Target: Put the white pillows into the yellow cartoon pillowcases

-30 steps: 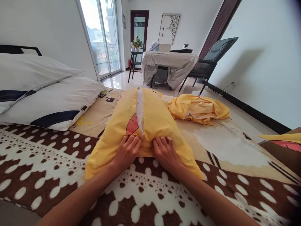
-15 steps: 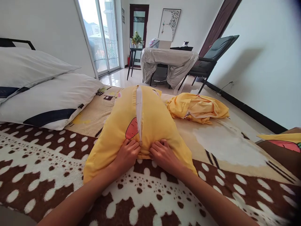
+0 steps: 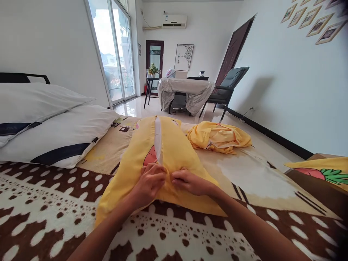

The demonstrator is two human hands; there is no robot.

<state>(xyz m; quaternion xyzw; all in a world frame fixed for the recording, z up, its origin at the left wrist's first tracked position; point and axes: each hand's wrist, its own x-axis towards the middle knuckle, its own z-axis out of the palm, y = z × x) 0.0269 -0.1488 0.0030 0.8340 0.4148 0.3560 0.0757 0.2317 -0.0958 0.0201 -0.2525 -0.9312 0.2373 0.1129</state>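
Observation:
A yellow pillow [image 3: 179, 156] lies in front of me, its cover printed with a pink carrot. Down its middle runs an open zipper slit, with a white inner cushion [image 3: 158, 136] showing through. My left hand [image 3: 149, 181] is closed at the near end of the slit, fingers pinching the pillowcase there; whether it also has the zipper pull, I cannot tell. Just right of it, my right hand [image 3: 189, 182] pinches the yellow fabric with thumb and curled fingers. A small gap separates the two hands.
A crumpled yellow pillowcase [image 3: 221, 137] lies beyond to the right. White pillows [image 3: 70, 137] are stacked at left on the patterned blanket [image 3: 163, 232]. At the right edge, a cardboard box [image 3: 312, 181] has yellow carrot-print cloth [image 3: 323, 172] over it. A covered table [image 3: 187, 85] and chair [image 3: 231, 87] stand behind.
The view has tilted upward. Both hands have moved from the pillow's near edge up onto its top, still gripping cloth, and the near part of the slit is now gathered between them.

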